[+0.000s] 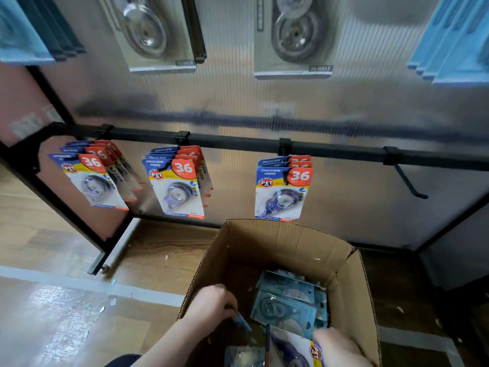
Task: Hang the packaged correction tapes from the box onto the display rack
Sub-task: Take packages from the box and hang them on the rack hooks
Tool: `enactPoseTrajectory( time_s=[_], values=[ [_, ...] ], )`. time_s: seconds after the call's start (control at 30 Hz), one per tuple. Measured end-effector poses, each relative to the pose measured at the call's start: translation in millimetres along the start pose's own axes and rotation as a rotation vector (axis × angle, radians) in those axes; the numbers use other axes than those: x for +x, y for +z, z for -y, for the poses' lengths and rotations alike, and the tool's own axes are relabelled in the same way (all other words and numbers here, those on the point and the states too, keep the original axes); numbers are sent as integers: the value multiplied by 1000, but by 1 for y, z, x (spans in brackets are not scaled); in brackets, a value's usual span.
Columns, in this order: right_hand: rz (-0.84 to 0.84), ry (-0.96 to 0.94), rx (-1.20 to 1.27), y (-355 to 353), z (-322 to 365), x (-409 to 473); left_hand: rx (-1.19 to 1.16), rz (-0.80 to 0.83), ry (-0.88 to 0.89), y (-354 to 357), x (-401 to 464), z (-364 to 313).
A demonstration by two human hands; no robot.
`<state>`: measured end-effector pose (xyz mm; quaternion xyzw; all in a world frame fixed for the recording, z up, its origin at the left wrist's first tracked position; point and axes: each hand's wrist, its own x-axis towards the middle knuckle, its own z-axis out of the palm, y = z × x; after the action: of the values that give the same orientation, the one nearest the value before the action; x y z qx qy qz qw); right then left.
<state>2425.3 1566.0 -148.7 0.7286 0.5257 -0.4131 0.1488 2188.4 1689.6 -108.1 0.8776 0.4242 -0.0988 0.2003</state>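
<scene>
item: cardboard box [352,274] at 6 o'clock on the wooden floor [53,313], flaps up, loose packaged correction tapes [288,305] piled inside. i see my left hand [211,303] over the box's 9 o'clock wall, fingers curled onto the corner of one pack; blur leaves the grip itself unclear. my right hand [336,345] at 5 o'clock grips a pack [293,348] by its edge. item: display rack [238,141], black rail at 12 o'clock from the box; three hooks carry hung packs, at 10 [90,178], 11 [177,184] and 12 o'clock [283,189]. item: one bare hook [407,178] at 2 o'clock.
</scene>
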Motion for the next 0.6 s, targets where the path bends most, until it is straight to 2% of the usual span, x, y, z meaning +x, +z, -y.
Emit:
enactPoseTrajectory(
  time_s=[0.1, 0.23, 0.3, 0.37, 0.43, 0.5, 0.6],
  values=[
    [-63, 79, 95, -8, 0, 0, 119, -63, -33, 3, -3, -6],
    [-64, -4, 100, -12, -4, 1, 143, -178, 3, 2, -2, -6],
    [-85, -19, 146, -19, 0, 1, 129, -146, 8, 3, 1, -6],
    [-185, -7, 192, -28, 5, 2, 106, -40, -2, 4, 4, -2],
    [-217, 26, 247, -30, 7, 2, 93, -34, -9, 5, 6, 1],
    [-173, 52, 247, -29, 8, -1, 66, -20, -32, 3, 6, 4],
    [-258, 75, 250, -18, -1, -2, -10, -46, -42, 7, 6, 7]
  ],
)
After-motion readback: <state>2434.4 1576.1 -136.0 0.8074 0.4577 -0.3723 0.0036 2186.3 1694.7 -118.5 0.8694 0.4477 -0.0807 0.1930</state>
